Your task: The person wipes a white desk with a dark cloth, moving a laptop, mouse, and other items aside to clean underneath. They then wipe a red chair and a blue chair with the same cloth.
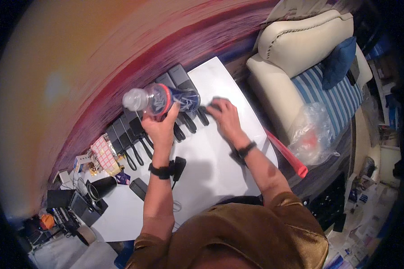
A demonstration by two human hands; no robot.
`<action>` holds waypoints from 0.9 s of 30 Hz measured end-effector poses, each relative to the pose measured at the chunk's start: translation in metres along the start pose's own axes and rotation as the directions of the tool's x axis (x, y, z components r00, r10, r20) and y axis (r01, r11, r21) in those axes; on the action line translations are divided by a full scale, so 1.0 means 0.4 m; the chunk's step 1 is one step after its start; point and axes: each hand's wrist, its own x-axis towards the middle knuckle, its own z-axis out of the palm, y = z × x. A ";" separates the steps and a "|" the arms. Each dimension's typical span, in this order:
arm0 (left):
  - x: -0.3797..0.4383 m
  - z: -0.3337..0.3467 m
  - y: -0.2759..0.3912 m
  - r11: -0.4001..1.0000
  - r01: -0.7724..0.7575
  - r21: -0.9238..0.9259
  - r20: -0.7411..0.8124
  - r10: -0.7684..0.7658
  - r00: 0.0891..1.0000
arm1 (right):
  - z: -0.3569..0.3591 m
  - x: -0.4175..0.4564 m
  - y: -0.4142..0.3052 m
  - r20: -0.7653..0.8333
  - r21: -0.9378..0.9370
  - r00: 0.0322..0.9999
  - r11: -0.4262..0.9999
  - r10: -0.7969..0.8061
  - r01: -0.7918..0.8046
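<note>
A clear plastic bottle [158, 99] with a red band and a dark blue printed part lies tilted in my left hand [160, 126]. Its rounded, translucent end [134, 100] points left. Behind it stands a row of dark grey box-like devices [181, 76] with black straps or cables hanging toward me. My right hand [227, 116] hovers over the white table [219, 161], right of the bottle, fingers bent and blurred. A dark patch shows between its thumb and fingers; whether that is an object or shadow is unclear. The nearest black strap [203, 116] is just left of it.
A cream armchair [276, 80] stands right of the table, with a clear plastic bag [311, 134] on it. A red tube [288, 154] slants beside the table edge. At left are a black cup [102, 188], a pink checked item [104, 153] and a black adapter [179, 168].
</note>
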 end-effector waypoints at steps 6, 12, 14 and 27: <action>-0.006 0.095 -0.025 0.993 0.033 -0.118 0.117 -0.019 0.993 | -0.154 -0.341 -0.129 0.231 0.026 0.972 0.999 -0.030 0.025; -0.032 0.156 -0.080 0.997 0.060 -0.057 0.172 -0.049 0.984 | -0.212 -0.417 -0.121 0.387 0.377 0.893 0.844 0.231 -0.382; -0.040 0.166 -0.120 0.997 0.047 -0.061 0.194 -0.035 0.980 | -0.209 -0.373 -0.073 0.432 0.556 0.816 0.599 0.383 -0.576; -0.081 0.159 -0.256 0.973 0.016 0.231 0.215 -0.067 0.974 | -0.133 -0.345 -0.109 0.235 -0.173 0.971 0.985 0.041 0.000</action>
